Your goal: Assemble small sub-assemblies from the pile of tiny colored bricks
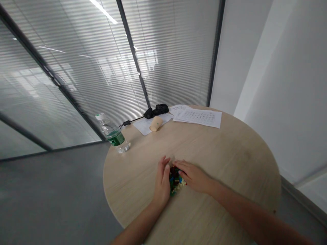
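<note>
"Well, where do we have the pile of small coloured pieces?"

"On the table, toward its near side, between our left grip and our right grip."

"And how does each grip stand?"

"We have the left one open, set along the left edge of the pile with its fingers stretched away from us. Our right one comes in from the other side, loosely open, fingers over the far right edge and thumb apart from them. Whether it touches single pieces, we cannot tell."

"Which colours do we make out?"

"Green, blue and red, with pale cream ones at the near right; the shapes are too small to tell."

"What else is on the table with us?"

"Near the left rim we see a clear bottle with a green label and a white cap. Toward the far rim, a beige cup rests on a white sheet, just beside a black bundle. Right of those, printed papers overlap."
</note>
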Demonstrator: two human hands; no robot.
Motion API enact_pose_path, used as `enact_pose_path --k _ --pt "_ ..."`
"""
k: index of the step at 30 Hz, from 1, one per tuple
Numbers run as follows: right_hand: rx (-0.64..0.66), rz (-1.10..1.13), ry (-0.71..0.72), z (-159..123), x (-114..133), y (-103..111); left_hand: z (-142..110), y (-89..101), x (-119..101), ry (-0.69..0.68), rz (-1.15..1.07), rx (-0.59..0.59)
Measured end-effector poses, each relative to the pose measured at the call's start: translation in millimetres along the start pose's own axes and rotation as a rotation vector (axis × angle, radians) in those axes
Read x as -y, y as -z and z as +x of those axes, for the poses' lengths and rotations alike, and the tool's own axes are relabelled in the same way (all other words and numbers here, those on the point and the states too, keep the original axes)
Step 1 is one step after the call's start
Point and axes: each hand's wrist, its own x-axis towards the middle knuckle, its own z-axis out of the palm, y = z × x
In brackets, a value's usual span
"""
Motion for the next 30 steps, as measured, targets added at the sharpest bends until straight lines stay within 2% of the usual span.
enact_pose_path --k 3,9,12,16,20,23,27,30 --pt "0.033 0.03 0.035 -3 3 5 1 -12.9 -5 -0.023 0.059 0.048" --pt "0.03 0.006 -0.036 -4 0 23 11 -27.1 -7 0.039 -0.012 0.097" --pt "-0.017 0.0 -0.053 -3 -2 29 26 -25.2 -4 0.064 -0.084 0.081" --pt "-0.06 0.024 -0.062 -1 -6 30 63 -17.2 -6 0.002 -0.073 0.065" --pt "-0.056 0.008 -0.039 -3 -9 25 86 -10.7 -7 0.035 0.004 0.207" --pt "-0.045 0.01 -0.026 -4 -10 21 82 -9.8 0 -0.034 0.025 0.258" --pt "-0.013 -0.006 -0.04 3 -9 25 69 -15.0 10 0.049 -0.134 0.372" --pt "0.073 -0.017 -0.046 13 -7 33 66 -19.1 12 0.069 -0.14 0.461"
